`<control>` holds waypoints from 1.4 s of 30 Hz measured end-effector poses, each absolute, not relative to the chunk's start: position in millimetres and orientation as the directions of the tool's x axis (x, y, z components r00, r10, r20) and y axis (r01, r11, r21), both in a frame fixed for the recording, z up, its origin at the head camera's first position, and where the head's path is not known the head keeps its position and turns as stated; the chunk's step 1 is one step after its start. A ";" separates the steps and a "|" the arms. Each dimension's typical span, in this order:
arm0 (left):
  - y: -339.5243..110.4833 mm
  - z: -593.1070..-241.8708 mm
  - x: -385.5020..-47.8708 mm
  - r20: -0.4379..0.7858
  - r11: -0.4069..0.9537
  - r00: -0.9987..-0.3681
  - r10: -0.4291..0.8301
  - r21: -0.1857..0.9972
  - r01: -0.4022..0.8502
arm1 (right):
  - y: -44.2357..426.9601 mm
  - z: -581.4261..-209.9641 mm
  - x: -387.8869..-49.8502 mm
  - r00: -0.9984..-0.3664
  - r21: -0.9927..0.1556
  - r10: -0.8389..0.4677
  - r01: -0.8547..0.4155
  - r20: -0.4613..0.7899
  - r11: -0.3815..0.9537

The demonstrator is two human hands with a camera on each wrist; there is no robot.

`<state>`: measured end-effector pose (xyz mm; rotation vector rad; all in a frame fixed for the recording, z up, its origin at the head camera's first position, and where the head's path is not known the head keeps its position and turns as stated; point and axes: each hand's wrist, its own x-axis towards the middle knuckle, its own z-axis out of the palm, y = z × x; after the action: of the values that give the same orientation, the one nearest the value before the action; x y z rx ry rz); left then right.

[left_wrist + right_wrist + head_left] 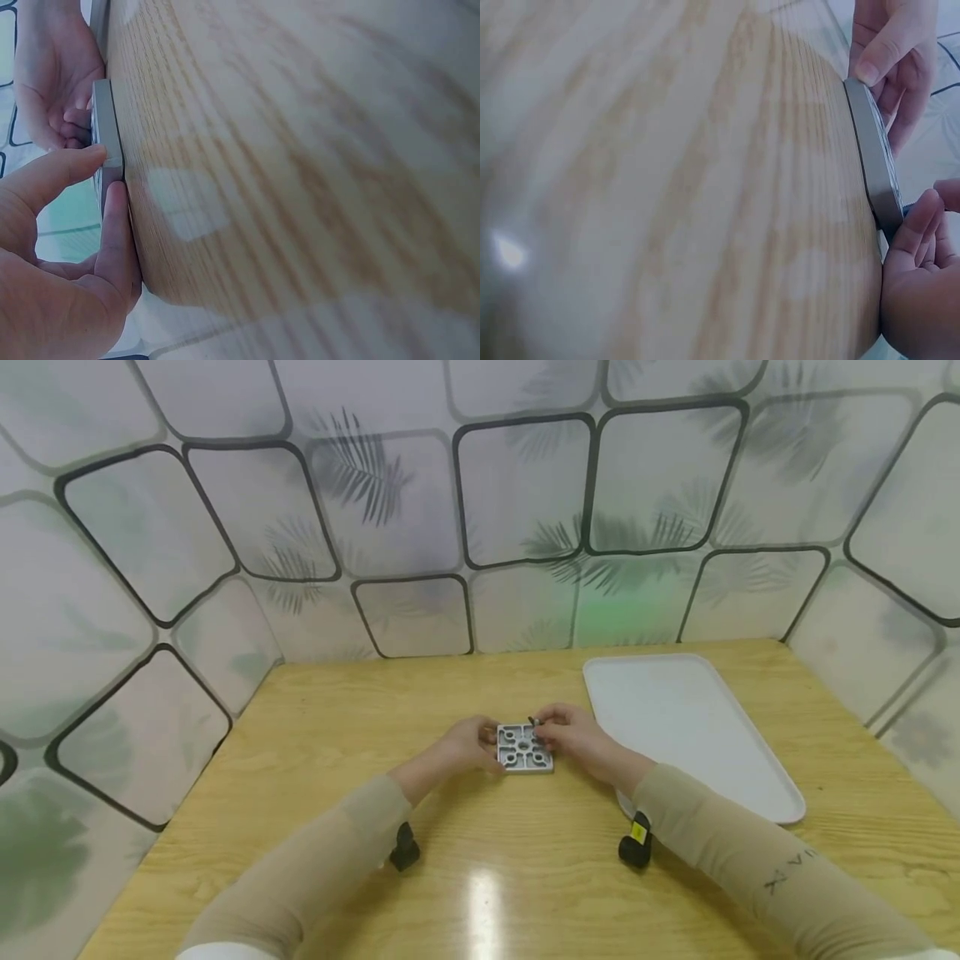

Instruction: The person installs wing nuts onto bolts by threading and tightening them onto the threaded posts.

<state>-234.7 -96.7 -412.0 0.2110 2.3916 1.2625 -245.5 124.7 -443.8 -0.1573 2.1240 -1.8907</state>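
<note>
Plate [524, 747]: lying on the surface [555, 852], between left hand [472, 745] at its left edge and right hand [579, 742] at its right. Small part [534, 722]: sitting in the right hand, at the plate's far right corner. Tray [678, 714]: lying right of the plate, reaching farther back. Backdrop [416, 618]: standing behind the surface.

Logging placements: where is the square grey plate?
In the head view, the square grey plate sits on the wooden table, between the left grip and right grip, left of the white tray.

Elongated glare [483, 914] is reflected by the tabletop [558, 885] on the near side of the left hand [467, 745]. In the left wrist view, the tabletop well apart from this hand is blurred.
</note>
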 end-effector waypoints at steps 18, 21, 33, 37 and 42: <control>-97.0 -409.0 -235.9 -0.303 0.575 -0.896 0.326 0.815 -0.066 | 134.5 -436.8 -248.3 -0.906 -0.978 -0.371 0.207 -0.204 0.031; -97.6 -408.2 -235.3 -0.299 0.573 -0.896 0.329 0.817 -0.062 | 134.1 -437.9 -249.0 -0.903 -0.981 -0.385 0.189 -0.193 0.050; -98.1 -409.8 -233.7 -0.294 0.570 -0.896 0.332 0.819 -0.058 | 132.3 -438.0 -245.7 -0.906 -0.983 -0.380 0.174 -0.186 0.065; -98.9 -411.3 -234.3 -0.285 0.574 -0.899 0.333 0.817 -0.046 | 131.9 -437.5 -246.1 -0.912 -0.980 -0.358 0.187 -0.201 0.072; -98.7 -412.3 -235.8 -0.282 0.575 -0.901 0.329 0.817 -0.046 | 131.6 -438.6 -247.4 -0.914 -0.981 -0.356 0.181 -0.195 0.072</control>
<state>-235.8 -98.7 -412.3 0.2287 2.4037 1.2641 -247.4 131.6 -438.6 -0.1739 1.9733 -1.8982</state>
